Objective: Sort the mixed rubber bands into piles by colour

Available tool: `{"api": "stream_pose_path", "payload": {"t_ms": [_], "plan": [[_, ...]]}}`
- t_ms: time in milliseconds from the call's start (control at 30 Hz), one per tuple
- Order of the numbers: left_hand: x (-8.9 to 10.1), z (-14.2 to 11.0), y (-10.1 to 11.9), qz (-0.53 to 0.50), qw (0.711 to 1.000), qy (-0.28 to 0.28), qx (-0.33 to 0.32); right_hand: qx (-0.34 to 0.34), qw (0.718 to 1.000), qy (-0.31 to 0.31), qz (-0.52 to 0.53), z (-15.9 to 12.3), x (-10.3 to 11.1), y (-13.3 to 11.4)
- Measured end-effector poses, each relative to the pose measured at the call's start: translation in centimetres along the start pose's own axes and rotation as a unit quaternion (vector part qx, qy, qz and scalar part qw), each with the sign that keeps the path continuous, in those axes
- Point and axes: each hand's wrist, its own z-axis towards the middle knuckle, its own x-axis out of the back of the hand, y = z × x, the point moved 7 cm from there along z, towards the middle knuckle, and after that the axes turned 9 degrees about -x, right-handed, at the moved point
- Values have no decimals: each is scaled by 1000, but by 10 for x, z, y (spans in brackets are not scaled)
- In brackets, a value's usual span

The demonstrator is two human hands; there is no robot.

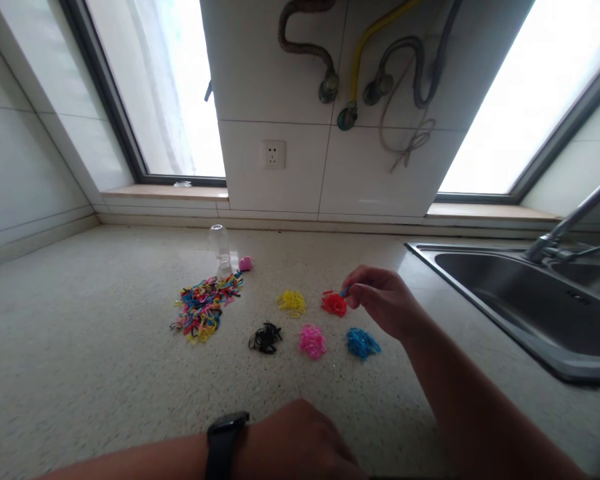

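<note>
My right hand (pixel 380 300) is closed in a pinch on a small blue rubber band (pixel 345 291), held beside the red band pile (pixel 333 304). Below that hand lies a blue band pile (pixel 363 343). Pink bands (pixel 312 341), black bands (pixel 266 338) and yellow bands (pixel 292 303) form separate little heaps. Farther left spreads a larger heap of mixed-colour bands (pixel 205 307). My left hand (pixel 300 443), with a dark watch on the wrist, rests low at the near side of the counter, its fingers hidden from view.
Behind the mixed heap stands a clear plastic bottle (pixel 219 247), with a pink cap (pixel 245 264) beside it. A steel sink (pixel 480 320) with a faucet (pixel 570 227) is set into the speckled counter (pixel 130 393) on the right. A tiled wall with pipes closes off the back.
</note>
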Motion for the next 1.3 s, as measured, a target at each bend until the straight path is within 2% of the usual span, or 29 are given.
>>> {"api": "stream_pose_path", "payload": {"t_ms": [100,267,467,1100,1200,1300], "plan": [[4,3,3,-15,1000,0,-4,3,1000,-4,-5,0,-2,1],[7,4,5,-23,1000,-6,2,22,999,39,-6,0,5,-4],[9,7,7,-35,999,-11,10,28,998,53,-3,0,6,-7],[15,11,12,-24,999,-4,21,42,998,45,6,-1,10,-12],[16,12,13,-29,999,2,20,42,999,31,-3,-2,11,-13],[15,11,12,-30,999,0,25,24,998,-4,-60,-3,12,-14]]}}
